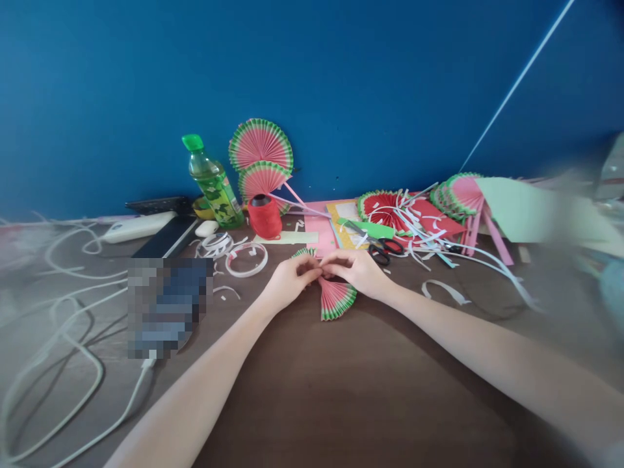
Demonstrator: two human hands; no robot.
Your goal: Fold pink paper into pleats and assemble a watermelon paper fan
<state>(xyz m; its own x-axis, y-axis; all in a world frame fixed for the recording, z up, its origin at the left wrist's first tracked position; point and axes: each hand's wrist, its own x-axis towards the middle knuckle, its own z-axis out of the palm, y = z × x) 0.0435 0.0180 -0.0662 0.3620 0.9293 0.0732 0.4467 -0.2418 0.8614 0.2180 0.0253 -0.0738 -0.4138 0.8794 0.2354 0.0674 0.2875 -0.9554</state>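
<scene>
While both forearms (229, 351) reach up from the lower corners of the view and slant inward, the left hand (288, 281) and right hand (363, 272) meet a little right of the view's middle, low over the desk (341, 390). Both wrists are slightly bent, the backs of the hands turned mostly upward and the fingers of each pointing toward the other. Thumb and forefinger on either side are closed in a pinch on the narrow centre of a pleated paper fan (338, 300), pink with a green rim; the fingertips almost touch, and how the remaining fingers curl is hard to tell. One wedge of the fan spreads toward the wearer, just below the right hand, while another green edge shows beyond the left.

Brown desk surface spreads between the forearms, giving the hands their widest room on the near side. At the far edge stands the blue wall (341, 78). Ahead, the room is tighter: black-and-red scissors handles (379, 253) lie just beyond the right hand, with paper strips (409, 221) heaped behind them. A white ring (244, 273) lies near the left hand, and farther left lies a pixelated dark device (178, 305) with a white cable (146, 369).
</scene>
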